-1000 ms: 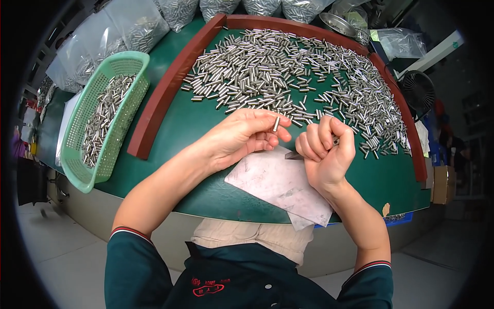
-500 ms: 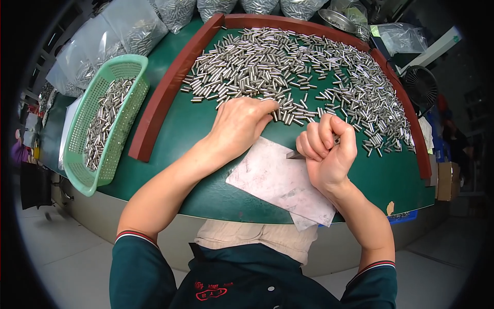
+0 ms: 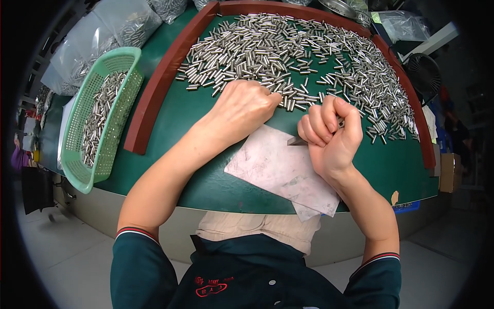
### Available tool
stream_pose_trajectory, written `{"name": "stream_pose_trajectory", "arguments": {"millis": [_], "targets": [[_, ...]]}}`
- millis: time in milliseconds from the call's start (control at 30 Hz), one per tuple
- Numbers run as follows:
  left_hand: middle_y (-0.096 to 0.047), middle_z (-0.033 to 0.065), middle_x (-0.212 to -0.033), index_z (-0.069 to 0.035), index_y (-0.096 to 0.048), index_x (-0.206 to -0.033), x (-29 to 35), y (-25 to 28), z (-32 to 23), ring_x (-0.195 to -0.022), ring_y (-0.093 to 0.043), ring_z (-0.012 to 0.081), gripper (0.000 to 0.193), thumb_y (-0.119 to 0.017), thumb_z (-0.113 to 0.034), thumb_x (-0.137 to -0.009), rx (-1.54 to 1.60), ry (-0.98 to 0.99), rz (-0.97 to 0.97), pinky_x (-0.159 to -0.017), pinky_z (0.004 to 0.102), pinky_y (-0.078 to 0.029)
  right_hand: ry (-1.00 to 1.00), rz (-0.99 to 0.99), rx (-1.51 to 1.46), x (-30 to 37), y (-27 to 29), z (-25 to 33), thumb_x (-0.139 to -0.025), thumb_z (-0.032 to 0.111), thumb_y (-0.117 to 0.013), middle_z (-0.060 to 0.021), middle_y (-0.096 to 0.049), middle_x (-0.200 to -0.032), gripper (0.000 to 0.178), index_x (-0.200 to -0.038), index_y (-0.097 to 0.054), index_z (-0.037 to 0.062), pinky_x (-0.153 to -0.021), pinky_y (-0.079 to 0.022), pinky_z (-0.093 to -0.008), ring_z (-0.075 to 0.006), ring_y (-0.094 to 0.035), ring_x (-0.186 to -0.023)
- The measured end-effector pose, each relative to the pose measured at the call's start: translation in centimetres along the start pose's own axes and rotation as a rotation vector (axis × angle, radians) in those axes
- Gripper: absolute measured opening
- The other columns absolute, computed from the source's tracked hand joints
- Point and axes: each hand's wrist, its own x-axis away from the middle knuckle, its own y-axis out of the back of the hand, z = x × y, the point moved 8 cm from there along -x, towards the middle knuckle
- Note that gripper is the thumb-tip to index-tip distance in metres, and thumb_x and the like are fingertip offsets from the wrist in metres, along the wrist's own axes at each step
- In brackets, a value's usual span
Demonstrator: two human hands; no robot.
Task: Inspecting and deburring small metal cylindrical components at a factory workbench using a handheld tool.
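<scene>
Green table [image 3: 195,113] | clear bags [image 3: 103,36] top-left | left hand [image 3: 242,105] fingers curled on pins [image 3: 288,51] | right hand [image 3: 332,134] fisted around tool [image 3: 297,140]

Deep green felt-like surface [image 3: 195,103] fills the middle, edged by a curved reddish-brown wooden border [image 3: 159,87]. Across it, a scatter of shiny silver metal pins [image 3: 288,46], bright steel grey with pale glints. To the side, a mint-green perforated plastic basket [image 3: 82,154], its walls a regular grid of small holes, more silver pins inside. Near the front edge, a pale grey-pink sheet [image 3: 272,165], mottled with faint smudges. Clear plastic bags [image 3: 98,36] show grey metal through them. Dark teal sleeves [image 3: 139,268] carry red-and-white striped cuffs; red embroidery marks the chest.
</scene>
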Motion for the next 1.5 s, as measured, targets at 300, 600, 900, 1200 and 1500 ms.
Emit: {"name": "stream_pose_trajectory", "arguments": {"millis": [300, 600, 900, 1200, 1500], "targets": [[-0.054, 0.0127, -0.055, -0.002, -0.055, -0.07, -0.1, -0.6, 1.5, -0.054, -0.055, 0.0299, 0.01, -0.059, -0.011, -0.07, 0.109, 0.17, 0.067, -0.05, 0.0397, -0.042, 0.003, -0.015, 0.011, 0.1, 0.0, -0.1, -0.085, 0.022, -0.031, 0.0011, -0.023, -0.042, 0.035, -0.053, -0.026, 0.0107, -0.039, -0.017, -0.0246, -0.0082, -0.016, -0.038], [-0.055, 0.0126, -0.057, -0.003, -0.057, -0.072, 0.0, -0.2, 1.1, -0.052, -0.054, 0.0286, 0.007, -0.058, -0.01, -0.071, 0.007, 0.08, 0.096, -0.049, 0.0385, -0.042, -0.009, -0.04, -0.01, -0.3, -0.1, -0.2, -0.082, 0.021, -0.031, 0.0018, -0.023, -0.041, 0.032, -0.052, -0.026, 0.0116, -0.038, -0.015, -0.0234, -0.007, -0.016, -0.037], [-0.051, 0.0078, -0.051, -0.005, -0.056, -0.073, 0.9, 1.0, -3.4, -0.046, -0.052, 0.0218, 0.008, -0.061, -0.008, -0.067, 0.114, 0.024, 0.19, -0.043, 0.0326, -0.041, 0.015, -0.032, -0.041, -0.1, 0.6, 0.2, -0.084, 0.021, -0.032, 0.0025, -0.023, -0.041, 0.034, -0.052, -0.026, 0.0117, -0.037, -0.015, -0.0232, -0.0065, -0.017, -0.036], [-0.046, 0.0067, -0.047, -0.004, -0.061, -0.076, 1.2, 0.8, -3.2, -0.04, -0.045, 0.0189, 0.013, -0.065, -0.013, -0.067, 0.173, 0.13, 0.299, -0.041, 0.0304, -0.037, 0.014, 0.007, -0.011, 0.2, 0.4, 0.1, -0.086, 0.024, -0.032, 0.0039, -0.023, -0.041, 0.037, -0.051, -0.027, 0.0123, -0.038, -0.017, -0.0227, -0.006, -0.016, -0.037], [-0.045, 0.0066, -0.046, 0.0, -0.059, -0.071, 1.4, 0.4, -2.9, -0.039, -0.042, 0.0143, 0.01, -0.065, -0.006, -0.066, 0.263, 0.182, 0.254, -0.04, 0.0272, -0.035, 0.122, 0.029, -0.07, 0.2, 0.0, 0.9, -0.085, 0.024, -0.032, 0.0031, -0.023, -0.041, 0.036, -0.051, -0.028, 0.0121, -0.04, -0.017, -0.023, -0.0067, -0.016, -0.038]]}}
